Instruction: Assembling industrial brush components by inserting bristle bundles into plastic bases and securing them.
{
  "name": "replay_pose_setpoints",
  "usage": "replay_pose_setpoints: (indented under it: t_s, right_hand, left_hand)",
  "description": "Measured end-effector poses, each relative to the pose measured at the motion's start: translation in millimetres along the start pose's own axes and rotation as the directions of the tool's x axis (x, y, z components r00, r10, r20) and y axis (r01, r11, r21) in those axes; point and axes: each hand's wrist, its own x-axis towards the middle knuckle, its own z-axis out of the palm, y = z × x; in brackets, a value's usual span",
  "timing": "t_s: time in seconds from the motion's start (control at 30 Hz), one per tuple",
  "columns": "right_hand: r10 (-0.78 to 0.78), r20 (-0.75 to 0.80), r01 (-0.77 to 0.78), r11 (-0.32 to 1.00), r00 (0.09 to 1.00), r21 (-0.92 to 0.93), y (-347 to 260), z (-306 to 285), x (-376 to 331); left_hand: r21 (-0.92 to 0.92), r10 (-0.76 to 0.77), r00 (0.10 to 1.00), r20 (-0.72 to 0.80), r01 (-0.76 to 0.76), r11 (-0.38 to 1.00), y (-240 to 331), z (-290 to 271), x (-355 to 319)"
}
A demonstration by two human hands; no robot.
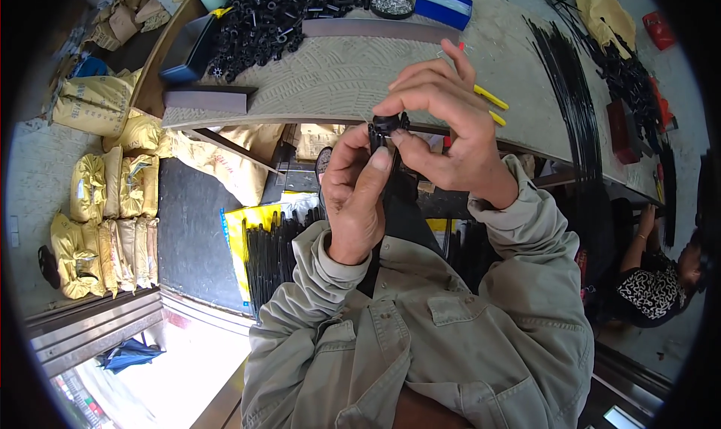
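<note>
I hold a small black plastic fitting (386,123) in front of me, near the table's front edge. My left hand (357,196) is closed on its lower part, thumb pressed along it. From the other side, my right hand (451,121) pinches the top of the fitting between thumb and index finger, its other fingers raised. The fingers partly hide the piece, so its exact kind does not show. Two yellow handles (491,102) of a tool stick out on the table just behind my right hand.
A heap of black plastic parts (263,16) covers the table's far left, beside a round dish of small metal pieces (392,6) and a blue box (443,7). Long black rods (567,84) lie at right. Sacks (113,219) stand left; another person (653,279) sits right.
</note>
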Motion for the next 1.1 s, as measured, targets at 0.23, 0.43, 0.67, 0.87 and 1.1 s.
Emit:
replay_pose_setpoints:
  t_s: [0.23, 0.43, 0.67, 0.87, 1.1]
  right_hand:
    - [-0.101, -0.093, 0.077, 0.970, 0.991, -0.230, -13, 5, 0]
    - [-0.156, -0.095, 0.127, 0.958, 0.983, -0.258, -14, 6, -1]
    - [-0.215, -0.138, 0.172, 0.947, 0.967, -0.272, -16, 9, -7]
    - [0.618, -0.300, -0.227, 0.628, 0.726, 0.745, -23, 43, -22]
    - [0.435, 0.378, -0.531, 0.312, 0.817, 0.788, -20, 40, -49]
  left_hand:
    - [0.126, 0.027, 1.000, -0.015, -0.025, 0.992, 3, -10, 1]
    - [0.122, 0.015, 0.999, -0.048, -0.009, 0.992, 11, -11, 3]
    - [0.152, 0.077, 0.997, -0.012, -0.074, 0.986, 12, -8, 4]
    - [0.026, 0.021, 1.000, 0.002, -0.021, 0.999, 15, -12, 3]
    - [0.002, -0.049, 0.992, 0.113, 0.049, 0.999, 33, -30, -10]
